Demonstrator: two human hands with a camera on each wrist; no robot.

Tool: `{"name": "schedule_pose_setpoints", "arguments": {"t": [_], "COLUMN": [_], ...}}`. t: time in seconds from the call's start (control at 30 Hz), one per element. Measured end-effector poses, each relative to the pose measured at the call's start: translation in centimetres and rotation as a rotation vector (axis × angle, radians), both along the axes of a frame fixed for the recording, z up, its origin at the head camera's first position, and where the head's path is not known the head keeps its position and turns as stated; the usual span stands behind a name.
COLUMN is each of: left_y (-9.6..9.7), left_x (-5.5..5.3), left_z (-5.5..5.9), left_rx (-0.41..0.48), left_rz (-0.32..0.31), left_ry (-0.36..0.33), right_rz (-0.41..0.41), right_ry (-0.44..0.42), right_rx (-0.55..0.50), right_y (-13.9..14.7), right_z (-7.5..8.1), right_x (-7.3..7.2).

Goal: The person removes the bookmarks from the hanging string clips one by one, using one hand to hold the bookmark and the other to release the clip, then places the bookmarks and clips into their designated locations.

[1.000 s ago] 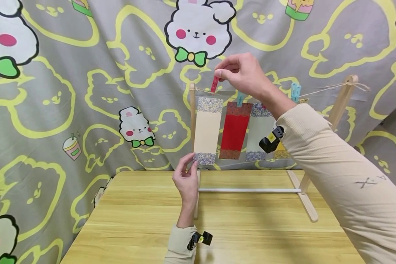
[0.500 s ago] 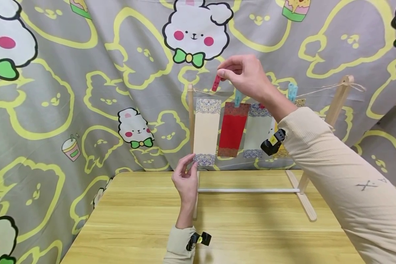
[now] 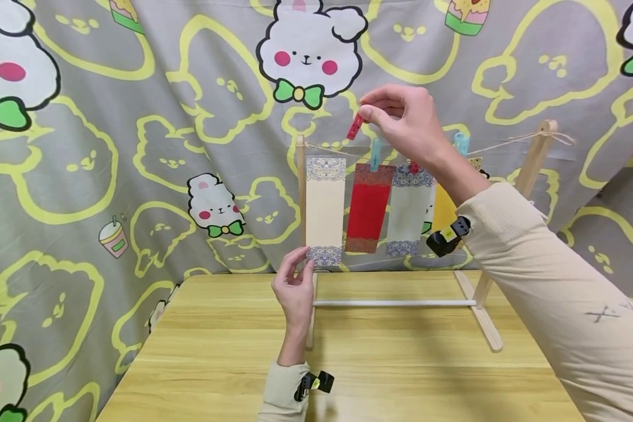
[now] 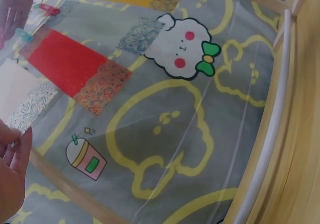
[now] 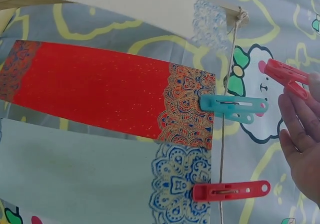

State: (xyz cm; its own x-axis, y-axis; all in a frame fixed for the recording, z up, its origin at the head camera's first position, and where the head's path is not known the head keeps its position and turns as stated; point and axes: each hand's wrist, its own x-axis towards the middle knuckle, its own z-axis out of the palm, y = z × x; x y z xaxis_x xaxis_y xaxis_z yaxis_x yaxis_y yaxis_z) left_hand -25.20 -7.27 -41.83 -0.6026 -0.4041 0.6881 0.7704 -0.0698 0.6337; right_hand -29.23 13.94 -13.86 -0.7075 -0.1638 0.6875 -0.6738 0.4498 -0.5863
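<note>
The right hand (image 3: 405, 119) pinches a red peg (image 3: 356, 126) above the string (image 5: 222, 159); the left hand (image 3: 294, 288) pinches the bottom of an upright cream card (image 3: 325, 208) near the worktop's (image 3: 216, 346) far edge. With no peg showing on it, the card could flop or slip if that low pinch loosens. The tilted peg might miss the string, or jolt the pegged red card (image 3: 369, 208).

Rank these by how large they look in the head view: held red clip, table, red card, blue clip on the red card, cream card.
1. Table
2. Cream card
3. Red card
4. Held red clip and blue clip: too alike to rank
</note>
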Motion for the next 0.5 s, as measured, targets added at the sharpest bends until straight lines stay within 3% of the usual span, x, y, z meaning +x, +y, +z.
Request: {"name": "schedule_pose_setpoints", "arguments": {"t": [0.5], "left_y": [0.1], "left_x": [0.5], "left_z": [0.2], "left_rx": [-0.006], "left_rz": [-0.006], "left_ry": [0.004], "right_rz": [0.0], "right_ry": [0.025], "right_rx": [-0.023], "right_y": [1.5], "right_z": [-1.5], "right_x": [1.7]}}
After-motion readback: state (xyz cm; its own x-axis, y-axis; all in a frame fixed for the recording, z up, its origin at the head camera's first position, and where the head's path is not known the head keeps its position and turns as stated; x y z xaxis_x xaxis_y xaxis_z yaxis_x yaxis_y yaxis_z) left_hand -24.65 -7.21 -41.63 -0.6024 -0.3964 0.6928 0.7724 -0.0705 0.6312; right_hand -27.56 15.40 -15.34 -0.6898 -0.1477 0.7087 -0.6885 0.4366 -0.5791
